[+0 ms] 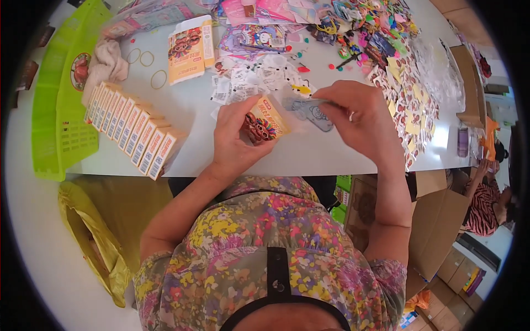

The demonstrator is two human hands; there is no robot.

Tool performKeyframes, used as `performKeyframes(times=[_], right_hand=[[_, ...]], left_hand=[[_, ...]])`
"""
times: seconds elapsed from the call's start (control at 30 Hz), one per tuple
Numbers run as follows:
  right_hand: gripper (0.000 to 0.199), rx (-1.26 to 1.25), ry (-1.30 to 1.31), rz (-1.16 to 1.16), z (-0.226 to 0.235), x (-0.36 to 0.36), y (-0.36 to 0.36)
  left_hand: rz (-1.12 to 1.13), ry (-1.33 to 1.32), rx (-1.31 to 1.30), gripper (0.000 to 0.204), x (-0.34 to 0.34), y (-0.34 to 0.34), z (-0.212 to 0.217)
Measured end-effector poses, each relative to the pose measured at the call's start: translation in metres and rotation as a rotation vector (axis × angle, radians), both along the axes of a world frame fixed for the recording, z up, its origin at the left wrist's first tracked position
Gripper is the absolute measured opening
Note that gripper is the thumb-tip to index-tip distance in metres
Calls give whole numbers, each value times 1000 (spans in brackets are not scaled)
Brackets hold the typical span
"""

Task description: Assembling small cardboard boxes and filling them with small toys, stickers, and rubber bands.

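My left hand [233,131] is closed around a small yellow-orange carton [267,119] with a colourful cartoon print, tilted above the table. Between the fingers and thumb of my right hand [360,117] is a flat, see-through bluish piece with a cartoon outline [316,115]. Its left end lies close to the carton's right end; whether they touch I cannot tell. Beyond the hands lies a pile of small white packets [255,77], with a yellow trinket [301,89] at its edge. To the left, similar small cartons [131,129] stand in a slanting row.
A green plastic basket [62,105] stands at the table's left, beside a beige cloth [107,65]. A larger open yellow carton [190,49] and rubber bands [158,79] lie farther in. Small toys [370,36] and cartoon-printed packets [411,110] cover the right. Another person [483,207] is at far right.
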State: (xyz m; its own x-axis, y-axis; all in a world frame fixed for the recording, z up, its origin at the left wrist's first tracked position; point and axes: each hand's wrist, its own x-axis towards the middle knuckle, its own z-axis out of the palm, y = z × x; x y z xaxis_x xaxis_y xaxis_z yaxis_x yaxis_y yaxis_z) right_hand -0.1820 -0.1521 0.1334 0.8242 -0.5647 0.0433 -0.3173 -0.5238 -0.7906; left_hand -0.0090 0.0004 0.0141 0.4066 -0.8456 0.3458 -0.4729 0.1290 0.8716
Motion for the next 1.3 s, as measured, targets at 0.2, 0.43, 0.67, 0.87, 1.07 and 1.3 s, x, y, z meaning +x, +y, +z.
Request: performKeyframes(times=[0.2, 0.43, 0.67, 0.87, 1.07, 1.3], right_hand=[[13, -510, 30, 31, -14, 2, 34], [14, -395, -328, -45, -40, -1, 37], [20, -536, 131, -593, -98, -24, -121], [25, -805, 356, -410, -113, -23, -164], [29, 598, -315, -644, -90, -56, -165], [26, -179, 178, -450, -87, -21, -133]], left_hand=[[-124, -360, 9, 75, -8, -4, 12], [-182, -21, 61, 76, -12, -3, -7], [-294, 8, 58, 77, -20, -7, -12], [-270, 121, 48, 78, -21, -8, -22], [-291, 54, 88, 79, -16, -7, -16], [-289, 56, 98, 81, -16, -5, -19]])
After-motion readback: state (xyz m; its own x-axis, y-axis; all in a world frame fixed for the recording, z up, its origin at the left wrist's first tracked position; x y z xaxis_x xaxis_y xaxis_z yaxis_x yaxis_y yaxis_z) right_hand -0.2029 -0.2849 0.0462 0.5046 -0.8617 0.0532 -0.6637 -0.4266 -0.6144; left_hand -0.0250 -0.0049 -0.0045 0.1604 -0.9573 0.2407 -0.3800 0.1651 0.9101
